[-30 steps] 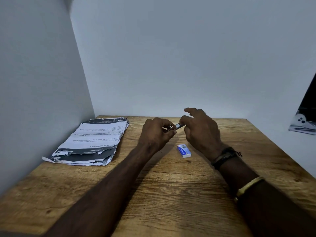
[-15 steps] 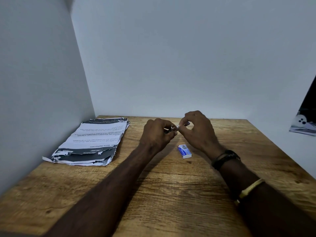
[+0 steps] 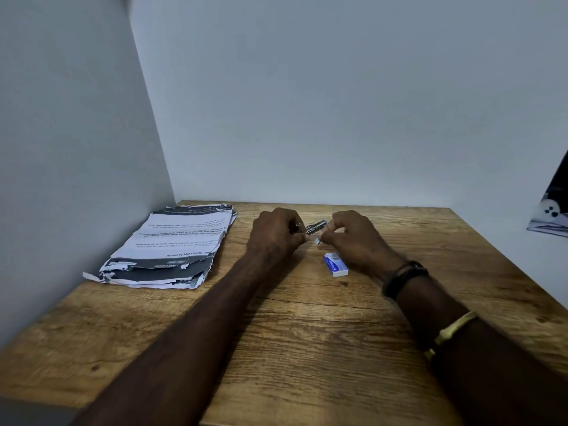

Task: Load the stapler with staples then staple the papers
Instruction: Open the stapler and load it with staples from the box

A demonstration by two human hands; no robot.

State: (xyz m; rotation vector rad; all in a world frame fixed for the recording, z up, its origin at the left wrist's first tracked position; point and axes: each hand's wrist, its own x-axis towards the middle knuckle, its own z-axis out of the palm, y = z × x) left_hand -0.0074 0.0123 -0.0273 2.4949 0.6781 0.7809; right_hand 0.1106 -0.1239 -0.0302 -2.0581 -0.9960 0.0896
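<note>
Head view, looking down at two bare hands that meet above a wooden table [image 3: 307, 339]. The fingers [image 3: 295, 238] of the left hand [image 3: 275, 236] are curled round a small metal stapler [image 3: 316, 226]. Its silver end juts out to the right of them, toward the other hand. It is held clear of the table, probably so its channel faces the incoming staples; whether the channel is open is too small to tell.

The fingers [image 3: 331, 236] of the right hand [image 3: 353, 242] pinch a tiny pale piece, likely a strip of staples [image 3: 318, 241]. It sits just below the stapler's exposed end, near it but seemingly not yet inside.

Just beside the right fingers, on the side nearer the person, a blue and white staple box [image 3: 335, 265] lies flat on the table, handy for taking more. Well to the left of the left fingers, the papers [image 3: 172, 244] lie in a ragged stack with torn edges, close to the side wall [image 3: 76, 149], apparently set aside until the loading is done.

Back from the right fingers, the forearm wears a black band [image 3: 402, 276] and, further back, a gold bangle [image 3: 451, 330]. Far to the right of the fingers, a dark object [image 3: 553, 210] shows at the edge of the frame; I cannot tell what it is.
</note>
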